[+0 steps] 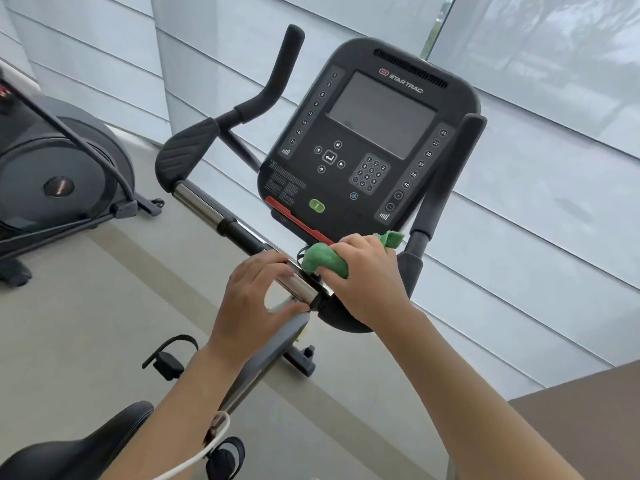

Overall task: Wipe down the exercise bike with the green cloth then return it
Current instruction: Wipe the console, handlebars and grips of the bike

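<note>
A dark exercise bike (367, 133) with a console screen fills the middle of the head view. My right hand (367, 278) grips a bunched green cloth (322, 259) and presses it on the handlebar joint just below the console. One corner of the cloth sticks out past my knuckles at the right. My left hand (252, 296) curls round the chrome handlebar section (294, 284) right beside the cloth, thumb beneath and fingers on top. The black saddle (79, 445) shows at the bottom left.
Another dark exercise machine (59, 181) stands on the floor at the left. White blinds (554, 168) cover the window behind the bike. A pedal with a strap (169, 358) hangs below my left forearm. A brown surface (588, 420) juts in at the lower right.
</note>
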`<state>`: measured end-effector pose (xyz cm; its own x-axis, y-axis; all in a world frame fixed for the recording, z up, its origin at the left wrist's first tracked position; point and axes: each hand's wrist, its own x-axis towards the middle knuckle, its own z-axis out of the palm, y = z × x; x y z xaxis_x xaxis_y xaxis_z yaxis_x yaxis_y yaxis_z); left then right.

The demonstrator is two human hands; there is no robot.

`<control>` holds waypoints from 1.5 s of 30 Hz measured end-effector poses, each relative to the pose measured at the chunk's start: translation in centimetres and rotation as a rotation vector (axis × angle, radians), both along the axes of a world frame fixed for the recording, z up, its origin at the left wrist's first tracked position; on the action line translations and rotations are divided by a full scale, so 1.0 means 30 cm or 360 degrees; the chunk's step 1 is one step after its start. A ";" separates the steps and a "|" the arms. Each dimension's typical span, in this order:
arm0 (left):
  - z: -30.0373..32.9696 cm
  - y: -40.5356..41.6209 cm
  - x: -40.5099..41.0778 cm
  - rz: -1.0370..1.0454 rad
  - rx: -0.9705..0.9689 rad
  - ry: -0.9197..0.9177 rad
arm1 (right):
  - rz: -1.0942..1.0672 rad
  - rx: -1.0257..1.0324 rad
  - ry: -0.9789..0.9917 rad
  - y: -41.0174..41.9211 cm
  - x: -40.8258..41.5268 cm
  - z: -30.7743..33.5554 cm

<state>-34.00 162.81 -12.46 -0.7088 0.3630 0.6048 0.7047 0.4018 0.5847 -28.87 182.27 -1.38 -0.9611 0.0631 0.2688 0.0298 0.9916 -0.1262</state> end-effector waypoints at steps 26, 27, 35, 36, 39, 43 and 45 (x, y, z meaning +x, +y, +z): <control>0.252 0.221 0.250 -0.0238 -0.0101 0.0047 | 0.0327 -0.0259 0.0410 0.187 0.321 -0.090; 0.254 0.239 0.263 -0.0238 -0.0116 0.0073 | 0.0348 -0.0287 0.0404 0.206 0.332 -0.090; 0.238 0.417 0.395 -0.0131 -0.0221 0.0138 | 0.0358 -0.0634 0.0273 0.395 0.460 -0.106; 0.234 0.441 0.413 -0.0140 -0.0221 0.0127 | 0.0341 -0.0670 0.0280 0.420 0.482 -0.110; 0.215 0.509 0.472 -0.0125 -0.0223 0.0098 | 0.0282 -0.0796 0.0285 0.489 0.553 -0.122; 0.186 0.574 0.560 -0.0028 -0.0218 0.0037 | 0.0276 -0.0896 0.0241 0.577 0.642 -0.136; 0.170 0.583 0.609 0.0062 -0.0268 0.0025 | 0.0325 -0.0894 0.0179 0.612 0.671 -0.151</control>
